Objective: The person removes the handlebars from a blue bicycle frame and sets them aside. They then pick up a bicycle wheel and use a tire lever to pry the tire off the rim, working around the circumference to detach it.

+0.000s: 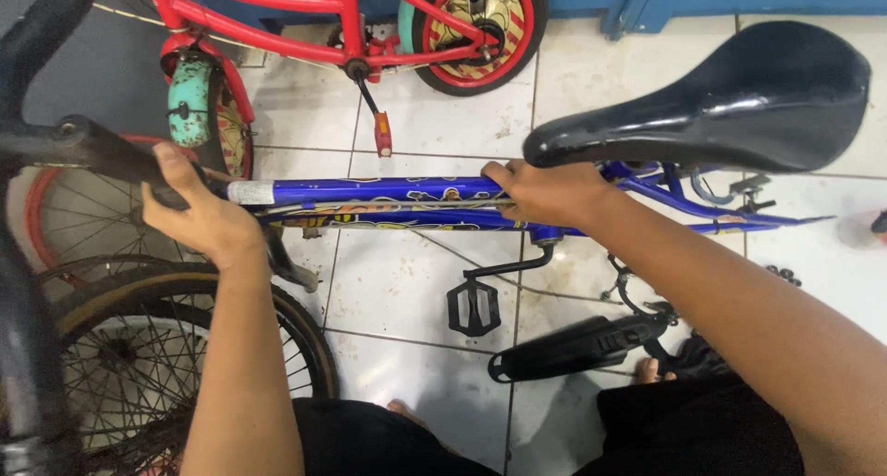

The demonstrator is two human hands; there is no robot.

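Head view: blue bicycle frame (pixel 370 191) stands over the white tiled floor (pixel 434 125), black saddle (pixel 730 97) at right. Left hand (pixel 199 213) is wrapped tight around the black stem (pixel 102 152) near the front wheel (pixel 139 347). Right hand (pixel 545 191) is curled closed over the frame's top tube, just beside the saddle. Frame looks stiff, metal, probably fairly heavy; painted tube likely slick, so tube and stem are the sound holds. Black pedal (pixel 473 307) hangs below. Red bicycle (pixel 370 32) lies beyond. No containers visible.
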